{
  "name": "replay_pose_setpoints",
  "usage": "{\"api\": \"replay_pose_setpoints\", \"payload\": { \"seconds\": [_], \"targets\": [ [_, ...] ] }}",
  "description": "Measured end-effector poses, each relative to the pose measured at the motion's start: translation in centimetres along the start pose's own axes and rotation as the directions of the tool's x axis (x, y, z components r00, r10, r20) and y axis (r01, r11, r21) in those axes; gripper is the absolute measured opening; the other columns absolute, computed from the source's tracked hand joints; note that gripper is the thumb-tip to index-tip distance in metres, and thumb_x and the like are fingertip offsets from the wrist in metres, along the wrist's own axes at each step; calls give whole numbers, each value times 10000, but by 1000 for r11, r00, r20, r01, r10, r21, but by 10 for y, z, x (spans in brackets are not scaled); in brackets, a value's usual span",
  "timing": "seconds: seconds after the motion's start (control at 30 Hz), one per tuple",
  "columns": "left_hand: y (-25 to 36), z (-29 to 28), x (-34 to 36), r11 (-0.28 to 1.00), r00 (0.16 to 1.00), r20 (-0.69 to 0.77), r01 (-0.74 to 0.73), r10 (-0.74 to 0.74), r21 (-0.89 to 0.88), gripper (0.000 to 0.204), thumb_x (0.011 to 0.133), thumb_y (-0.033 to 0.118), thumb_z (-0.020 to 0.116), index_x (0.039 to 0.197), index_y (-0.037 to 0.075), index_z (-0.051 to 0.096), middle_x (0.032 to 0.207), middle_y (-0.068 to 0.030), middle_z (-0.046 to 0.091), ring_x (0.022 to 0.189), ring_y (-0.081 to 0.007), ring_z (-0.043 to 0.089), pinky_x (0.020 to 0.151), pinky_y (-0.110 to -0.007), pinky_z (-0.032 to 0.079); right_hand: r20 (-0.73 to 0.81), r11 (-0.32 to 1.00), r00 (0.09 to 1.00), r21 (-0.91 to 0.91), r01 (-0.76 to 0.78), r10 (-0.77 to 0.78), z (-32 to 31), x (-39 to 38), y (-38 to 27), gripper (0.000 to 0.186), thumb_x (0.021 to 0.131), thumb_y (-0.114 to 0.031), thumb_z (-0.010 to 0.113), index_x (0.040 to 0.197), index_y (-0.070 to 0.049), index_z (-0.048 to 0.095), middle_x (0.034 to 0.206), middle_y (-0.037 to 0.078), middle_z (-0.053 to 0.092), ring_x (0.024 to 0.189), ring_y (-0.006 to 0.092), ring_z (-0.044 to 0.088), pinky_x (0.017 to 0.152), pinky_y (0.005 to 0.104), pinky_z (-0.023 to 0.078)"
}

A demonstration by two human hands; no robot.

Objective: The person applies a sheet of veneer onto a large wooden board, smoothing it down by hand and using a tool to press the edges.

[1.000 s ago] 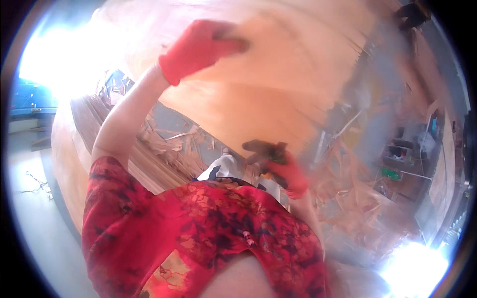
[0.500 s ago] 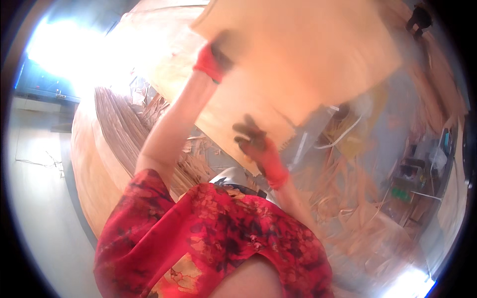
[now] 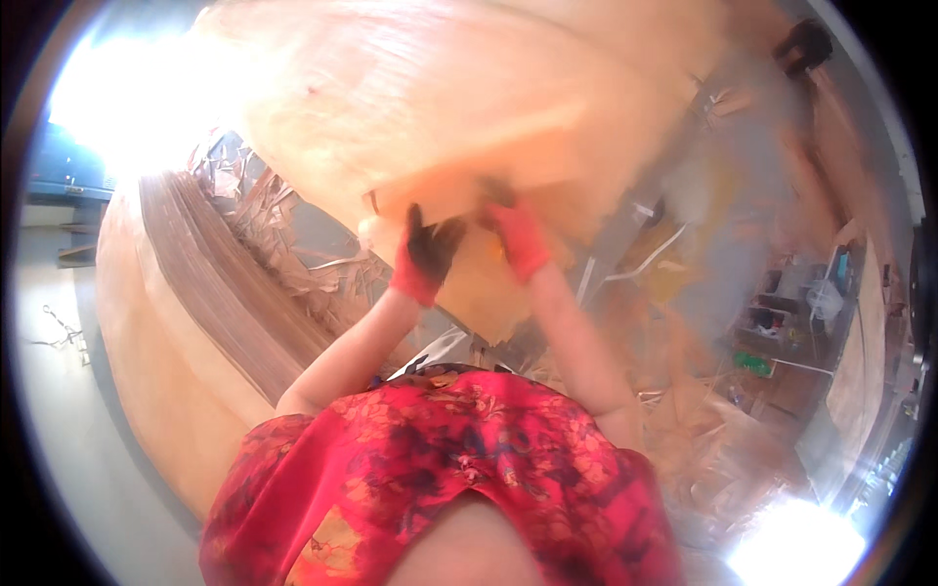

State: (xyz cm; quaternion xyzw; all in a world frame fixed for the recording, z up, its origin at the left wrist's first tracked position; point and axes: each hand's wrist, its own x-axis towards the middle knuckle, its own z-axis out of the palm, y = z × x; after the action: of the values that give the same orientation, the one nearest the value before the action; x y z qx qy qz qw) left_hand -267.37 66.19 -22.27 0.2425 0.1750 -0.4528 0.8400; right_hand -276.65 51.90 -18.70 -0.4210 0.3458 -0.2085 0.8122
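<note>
A broad, pale tan sheet of wood veneer (image 3: 410, 107) spreads before me. A smaller veneer piece (image 3: 469, 190) with a straight edge lies over its near part, shaded along that edge. My left hand (image 3: 430, 256), in a red glove with dark palm and fingers, is at the near edge of this piece; thumb and fingers stand apart. To its right, my right hand (image 3: 515, 232), gloved alike, reaches onto the piece. Its fingertips are smeared by motion, so its grip is unclear. Below both hands, the sheet's ragged near corner (image 3: 484, 303) points toward me.
A tall stack of veneer sheets (image 3: 210, 264) stands at left. Torn veneer scraps (image 3: 293, 239) litter the floor beside it, and more scraps (image 3: 703, 430) lie at right. Farther right are boxes with small items (image 3: 772, 317) and a green object (image 3: 752, 363). A dark-haired person (image 3: 803, 47) is at far right.
My left hand has come back toward me from the far left of the upper sheet. My right hand has moved forward onto veneer. The upper sheet's near edge now lies differently, and my view has shifted.
</note>
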Motion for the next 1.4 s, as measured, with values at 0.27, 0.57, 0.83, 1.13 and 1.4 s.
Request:
{"api": "replay_pose_setpoints", "payload": {
  "seconds": [0.27, 0.57, 0.83, 1.13, 1.4],
  "targets": [
    [77, -70, -64, 411, 779, -144, 466, -610, 784, 462, 928, 201, 679, 1305, -33, 554, 1197, -145, 665, 952, -254, 705, 800, -375, 607, -128, 940, 984, -333, 74, -123, -15, 0, -40, 220, 827, -99, 727, 994, 32, 672, 775, 26, 636, 586, 111, 596, 525, 244, 515],
    [200, -92, -21, 51, 857, -374, 417, -354, 908, 376, 902, 338, 696, 1034, -14, 686, 873, -132, 729, 686, -242, 717, 620, -346, 595, 524, 337, 843, -821, 461, 124, 137, -2, -135, 189, 828, -148, 620, 955, -43, 711, 725, 161, 692, 632, 246, 689, 638, 391, 537],
    [229, -79, 46, 634, 985, 110, -170, 134, 755, 579, 974, 339, 632, 1445, 71, 428, 1366, -101, 548, 1141, -235, 601, 917, -377, 506, 623, 1, 779, -781, 625, -79, 94, 40, -203, 163, 834, -106, 618, 957, -59, 714, 694, 100, 676, 585, 190, 639, 591, 351, 512],
    [127, -35, 54, -574, 439, 798, -555, 413, 602, 767, 841, 283, 747, 1487, 96, 380, 1544, -193, 339, 1403, -364, 350, 1126, -465, 324, 345, -337, 933, -871, 358, 98, 72, 76, -227, 213, 847, -47, 579, 1009, -129, 690, 840, 111, 677, 744, 235, 650, 684, 368, 516],
    [42, -1, 60, -754, 723, 603, -590, -336, 289, 686, 903, 405, 631, 1467, 86, 405, 1569, -216, 288, 1448, -429, 263, 1204, -547, 153, 369, -561, 925, -748, 354, 92, 17, 156, -223, 191, 884, -79, 560, 1022, -136, 679, 1068, 134, 678, 976, 301, 651, 826, 410, 515]
  ]
}}
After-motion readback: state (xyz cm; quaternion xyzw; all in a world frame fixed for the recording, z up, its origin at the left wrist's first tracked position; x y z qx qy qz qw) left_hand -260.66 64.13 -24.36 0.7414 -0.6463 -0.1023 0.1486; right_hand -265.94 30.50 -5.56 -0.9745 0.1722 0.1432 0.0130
